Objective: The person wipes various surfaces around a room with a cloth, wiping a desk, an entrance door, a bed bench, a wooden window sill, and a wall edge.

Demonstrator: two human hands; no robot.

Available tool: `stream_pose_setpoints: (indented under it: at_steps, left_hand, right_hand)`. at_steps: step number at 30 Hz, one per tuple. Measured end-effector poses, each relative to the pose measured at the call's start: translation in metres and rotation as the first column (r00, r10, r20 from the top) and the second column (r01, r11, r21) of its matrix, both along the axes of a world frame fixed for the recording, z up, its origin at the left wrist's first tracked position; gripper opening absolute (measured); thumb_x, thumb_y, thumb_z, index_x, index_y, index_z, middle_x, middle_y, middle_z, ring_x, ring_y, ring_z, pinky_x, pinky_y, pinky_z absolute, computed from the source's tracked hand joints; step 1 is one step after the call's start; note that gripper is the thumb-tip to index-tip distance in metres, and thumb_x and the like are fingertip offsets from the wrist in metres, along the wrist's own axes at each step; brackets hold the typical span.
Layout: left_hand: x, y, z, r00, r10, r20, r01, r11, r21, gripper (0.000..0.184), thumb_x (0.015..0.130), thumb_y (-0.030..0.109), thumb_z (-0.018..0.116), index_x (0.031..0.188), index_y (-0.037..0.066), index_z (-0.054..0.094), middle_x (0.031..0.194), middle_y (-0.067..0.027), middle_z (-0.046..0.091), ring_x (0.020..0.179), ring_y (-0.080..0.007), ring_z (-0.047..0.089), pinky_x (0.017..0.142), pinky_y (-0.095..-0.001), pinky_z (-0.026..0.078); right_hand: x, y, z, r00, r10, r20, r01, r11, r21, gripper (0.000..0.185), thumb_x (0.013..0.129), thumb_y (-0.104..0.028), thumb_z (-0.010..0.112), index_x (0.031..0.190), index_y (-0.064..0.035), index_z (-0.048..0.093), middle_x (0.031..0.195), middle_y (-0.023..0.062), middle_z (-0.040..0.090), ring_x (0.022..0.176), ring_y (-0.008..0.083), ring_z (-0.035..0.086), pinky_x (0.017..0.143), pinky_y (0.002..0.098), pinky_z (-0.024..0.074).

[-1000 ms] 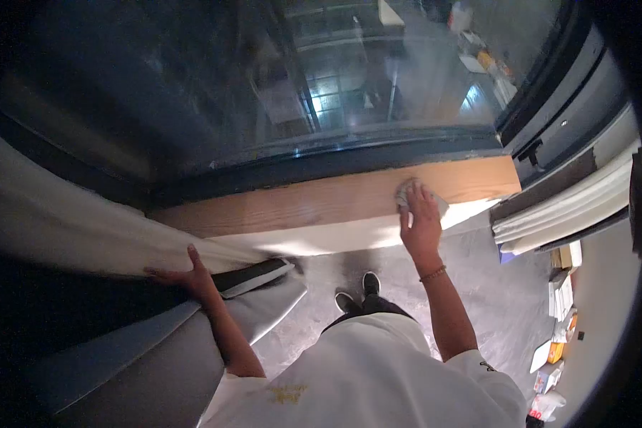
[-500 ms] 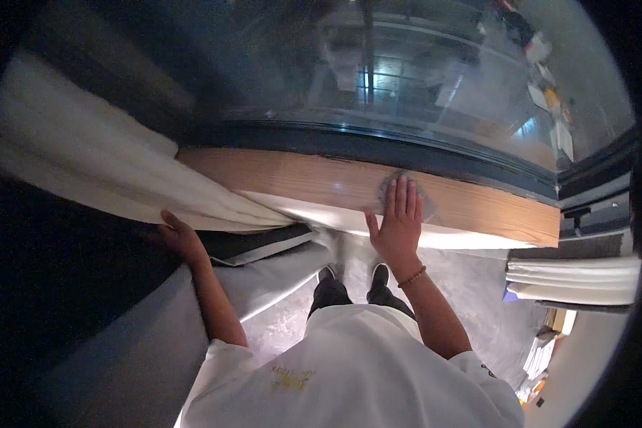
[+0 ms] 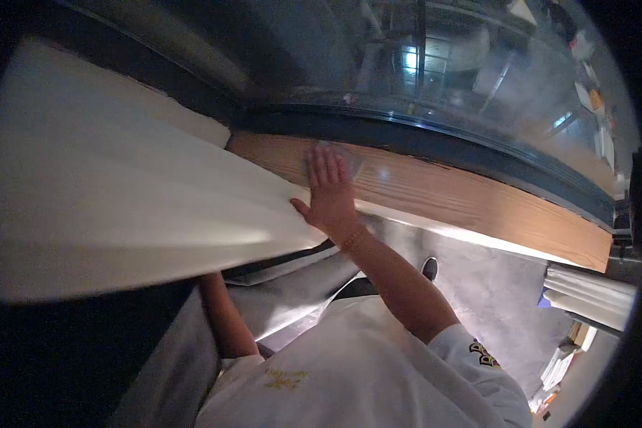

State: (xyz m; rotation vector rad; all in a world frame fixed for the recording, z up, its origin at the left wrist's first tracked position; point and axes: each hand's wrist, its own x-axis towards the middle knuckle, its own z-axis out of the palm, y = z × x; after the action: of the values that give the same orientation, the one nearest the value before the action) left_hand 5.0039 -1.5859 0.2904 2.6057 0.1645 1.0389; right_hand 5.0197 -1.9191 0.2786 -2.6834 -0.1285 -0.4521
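Two curtains (image 3: 121, 192) show, one at nine o'clock and one towards four; two forearms (image 3: 399, 282), at five and seven; one right hand (image 3: 332, 198) on one cloth (image 3: 352, 161), near twelve; one wooden sill (image 3: 471, 189), at two; one shoe (image 3: 429, 268), at four; one shirt (image 3: 349, 364), at six.

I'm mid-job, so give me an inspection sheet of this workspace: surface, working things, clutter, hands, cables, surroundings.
Surface: wooden sill, grain visible; its left end is hidden by the pale curtain.
Working things: grey cloth on the sill, partly under the fingers.
Clutter: white stack and small items on the floor by the right wall; details too small to tell.
Hands: right hand flat on the cloth, fingers extended; left hand out of sight, its forearm running up behind the curtain.
Cables: nothing seen.
Surroundings: dark window with reflections above the sill, second curtain at right, grey floor below.
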Motion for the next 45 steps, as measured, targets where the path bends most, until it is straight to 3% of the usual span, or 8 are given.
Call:
stream_pose_setpoints:
  at_steps: [11, 13, 16, 19, 29, 32, 34, 45]
  left_hand:
    - [0.000, -0.148, 0.013, 1.000, -0.021, -0.014, 0.014, 0.921, -0.390, 0.053, 0.084, 0.025, 0.063, 0.122, -0.007, 0.043, 0.121, -0.0207, 0.049, 0.107, -0.0308, 0.050, 0.094, -0.0391, 0.038]
    - [0.010, -0.164, 0.034, 1.000, -0.028, 0.010, 0.029, 0.863, -0.504, 0.054, 0.084, 0.023, 0.063, 0.123, -0.007, 0.041, 0.121, -0.0206, 0.049, 0.108, -0.0309, 0.049, 0.095, -0.0391, 0.037]
    - [0.028, -0.170, 0.077, 0.976, -0.139, 0.170, 0.219, 0.632, -0.743, 0.058, 0.081, 0.019, 0.067, 0.125, -0.007, 0.040, 0.122, -0.0200, 0.049, 0.108, -0.0272, 0.050, 0.093, -0.0373, 0.040]
    - [0.033, -0.154, 0.093, 0.978, -0.017, 0.209, 0.166, 0.671, -0.723, 0.058, 0.082, 0.021, 0.066, 0.124, -0.007, 0.040, 0.122, -0.0202, 0.048, 0.105, -0.0263, 0.052, 0.089, -0.0360, 0.044]
    - [0.020, -0.078, 0.064, 0.985, 0.082, 0.152, 0.037, 0.760, -0.648, 0.057, 0.083, 0.023, 0.064, 0.125, -0.008, 0.040, 0.121, -0.0198, 0.050, 0.102, -0.0243, 0.054, 0.089, -0.0340, 0.045]
    - [0.034, -0.054, 0.053, 0.962, -0.037, 0.271, 0.191, 0.799, -0.569, 0.055, 0.083, 0.022, 0.065, 0.123, -0.008, 0.042, 0.119, -0.0195, 0.051, 0.101, -0.0237, 0.055, 0.088, -0.0343, 0.045]
    - [0.037, -0.052, 0.058, 0.969, -0.043, 0.242, 0.181, 0.793, -0.582, 0.056, 0.083, 0.022, 0.065, 0.124, -0.008, 0.042, 0.119, -0.0196, 0.052, 0.101, -0.0239, 0.055, 0.088, -0.0345, 0.046]
    - [0.068, -0.081, 0.057, 0.965, -0.111, 0.237, 0.226, 0.811, -0.539, 0.044, 0.085, 0.019, 0.062, 0.117, -0.008, 0.049, 0.114, -0.0196, 0.056, 0.096, -0.0238, 0.058, 0.085, -0.0331, 0.047]
  right_hand:
    - [0.069, 0.112, -0.026, 0.979, 0.177, -0.105, -0.188, 0.977, -0.102, 0.075, 0.071, -0.047, 0.058, 0.129, -0.0029, 0.041, 0.142, 0.0148, 0.027, 0.133, 0.0313, 0.020, 0.109, 0.0431, 0.0111]
    - [0.094, 0.143, -0.069, 0.973, 0.046, 0.227, -0.011, 0.988, -0.153, 0.068, 0.075, -0.041, 0.056, 0.131, -0.0054, 0.041, 0.143, 0.0133, 0.026, 0.133, 0.0311, 0.020, 0.109, 0.0424, 0.0116]
    - [0.112, 0.161, -0.078, 0.978, 0.138, 0.160, -0.140, 0.990, 0.004, 0.066, 0.077, -0.036, 0.053, 0.133, -0.0057, 0.038, 0.142, 0.0129, 0.028, 0.133, 0.0296, 0.020, 0.109, 0.0422, 0.0120]
    - [0.107, 0.119, -0.011, 0.948, 0.294, -0.122, -0.308, 0.944, -0.115, 0.067, 0.076, -0.035, 0.052, 0.135, -0.0057, 0.035, 0.142, 0.0114, 0.028, 0.133, 0.0275, 0.021, 0.109, 0.0407, 0.0121]
    - [0.138, 0.103, -0.006, 0.936, 0.343, -0.078, -0.352, 0.910, -0.217, 0.063, 0.072, -0.024, 0.058, 0.130, -0.0055, 0.041, 0.137, 0.0109, 0.037, 0.130, 0.0273, 0.027, 0.108, 0.0366, 0.0179]
    - [0.145, 0.086, 0.016, 0.760, 0.466, -0.453, -0.516, 0.856, 0.015, 0.055, 0.071, -0.019, 0.060, 0.124, -0.0088, 0.048, 0.131, 0.0073, 0.044, 0.127, 0.0246, 0.034, 0.106, 0.0354, 0.0238]
    - [0.135, 0.088, -0.031, 0.796, 0.605, 0.029, -0.602, 0.786, 0.140, 0.045, 0.073, -0.017, 0.059, 0.117, -0.0141, 0.053, 0.127, 0.0032, 0.047, 0.123, 0.0207, 0.040, 0.104, 0.0346, 0.0284]
    - [0.018, -0.040, -0.034, 0.847, 0.446, 0.290, -0.416, 0.895, -0.162, 0.036, 0.079, -0.017, 0.050, 0.115, -0.0188, 0.051, 0.126, -0.0022, 0.048, 0.121, 0.0178, 0.041, 0.104, 0.0339, 0.0290]
